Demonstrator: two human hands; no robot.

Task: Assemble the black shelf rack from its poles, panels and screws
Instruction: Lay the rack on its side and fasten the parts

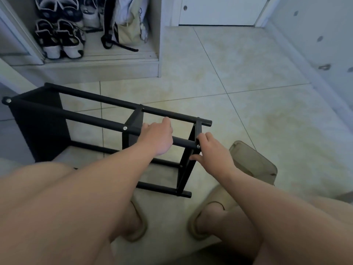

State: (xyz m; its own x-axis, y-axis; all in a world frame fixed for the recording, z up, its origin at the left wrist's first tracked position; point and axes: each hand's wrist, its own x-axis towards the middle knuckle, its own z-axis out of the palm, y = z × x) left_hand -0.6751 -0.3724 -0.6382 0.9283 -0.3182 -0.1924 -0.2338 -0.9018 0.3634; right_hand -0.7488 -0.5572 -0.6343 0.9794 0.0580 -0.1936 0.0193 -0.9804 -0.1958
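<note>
Floor (pixel 248 92): L hand (pixel 158 136) grips pole (pixel 95 120), R hand (pixel 212 150) pinches panel (pixel 188 169).

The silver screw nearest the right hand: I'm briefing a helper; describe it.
The black metal shelf rack lies sideways on the tiled floor. Follow the pole under the left hand to the end panel. Its small silver screw head sits beside the right hand; two others sit further left.

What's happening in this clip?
A person is working over a black shelf rack that lies on its side on the tiled floor. The left hand grips the upper near pole. The right hand pinches the end panel next to its corner screw. Three panels already sit on the poles.
</note>
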